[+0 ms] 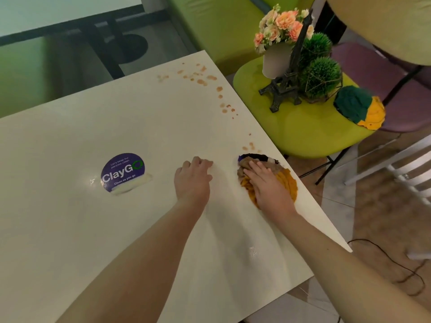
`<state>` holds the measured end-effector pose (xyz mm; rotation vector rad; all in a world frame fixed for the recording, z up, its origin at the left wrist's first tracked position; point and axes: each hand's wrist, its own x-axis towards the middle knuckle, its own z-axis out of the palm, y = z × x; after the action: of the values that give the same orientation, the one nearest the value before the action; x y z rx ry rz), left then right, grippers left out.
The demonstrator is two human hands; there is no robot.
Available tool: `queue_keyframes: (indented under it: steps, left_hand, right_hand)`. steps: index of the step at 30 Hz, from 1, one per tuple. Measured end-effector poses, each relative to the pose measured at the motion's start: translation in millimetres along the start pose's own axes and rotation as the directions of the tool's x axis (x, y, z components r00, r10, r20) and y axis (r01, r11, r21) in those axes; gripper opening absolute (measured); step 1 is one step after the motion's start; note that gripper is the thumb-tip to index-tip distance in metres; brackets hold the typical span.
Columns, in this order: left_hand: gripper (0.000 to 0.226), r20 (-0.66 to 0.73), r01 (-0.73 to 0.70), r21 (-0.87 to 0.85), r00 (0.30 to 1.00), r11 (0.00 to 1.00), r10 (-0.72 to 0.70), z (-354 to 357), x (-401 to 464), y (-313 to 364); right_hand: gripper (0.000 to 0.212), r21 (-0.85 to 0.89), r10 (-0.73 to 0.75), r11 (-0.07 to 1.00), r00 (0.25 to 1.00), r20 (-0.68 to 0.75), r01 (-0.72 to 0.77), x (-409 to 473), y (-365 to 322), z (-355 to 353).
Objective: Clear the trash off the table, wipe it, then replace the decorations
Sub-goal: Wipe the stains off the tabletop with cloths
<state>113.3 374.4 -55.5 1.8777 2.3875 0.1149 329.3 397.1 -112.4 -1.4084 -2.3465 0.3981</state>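
Note:
My right hand (268, 185) presses flat on a brown and orange cloth (290, 183) near the right edge of the white table (93, 229). My left hand (193, 178) rests on the tabletop just left of it, fingers loosely curled, holding nothing. A trail of orange-brown spill spots (205, 80) runs along the table's far right side down to the cloth. The decorations stand on a green chair (303, 134) to the right: a white pot of pink flowers (277, 54), a dark Eiffel tower model (286, 78) and two green ball plants (319, 75).
A purple ClayGo sticker (122, 171) is stuck on the table left of my hands. A green and yellow cloth (359, 108) lies on the green chair's right side. A purple chair (396, 89) and a white chair (410, 164) stand further right. A black cable (396, 271) lies on the floor.

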Motion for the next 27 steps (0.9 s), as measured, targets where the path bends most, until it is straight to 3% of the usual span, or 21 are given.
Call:
queue_keyframes:
  steps: [3, 6, 10, 13, 20, 27]
  left_hand:
    - [0.035, 0.011, -0.007, 0.011, 1.000, 1.000, 0.007, -0.4, -1.2, 2.4]
    - [0.035, 0.001, 0.008, 0.021, 1.000, 1.000, -0.008, -1.5, 1.2, 1.8]
    - [0.033, 0.003, 0.015, 0.015, 1.000, 1.000, -0.015, -1.4, 0.6, 2.9]
    - [0.033, 0.005, 0.013, 0.019, 1.000, 1.000, -0.014, -1.3, -0.8, 4.4]
    - [0.034, 0.007, 0.027, 0.016, 1.000, 1.000, -0.027, 0.0, 0.7, 4.6]
    - [0.035, 0.024, 0.031, -0.015, 0.999, 0.999, -0.031, -0.6, 0.9, 2.7]
  right_hand:
    - [0.038, 0.038, 0.176, 0.984, 0.984, -0.040, -0.175, 14.6, 11.8, -6.2]
    - [0.034, 0.112, 0.259, 0.962, 0.961, -0.096, -0.248, 4.0, -13.1, -1.9]
    - [0.032, 0.037, 0.191, 0.982, 0.970, -0.151, -0.187, -36.1, -31.2, -5.4]
    - [0.036, -0.036, 0.129, 0.990, 0.976, -0.173, -0.137, -19.1, -20.6, -10.7]
    - [0.028, -0.085, 0.264, 0.956, 0.951, -0.162, -0.280, 21.7, -23.2, -14.5]
    - [0.029, -0.103, 0.132, 0.983, 0.971, -0.200, -0.155, -31.0, -28.9, -16.6]
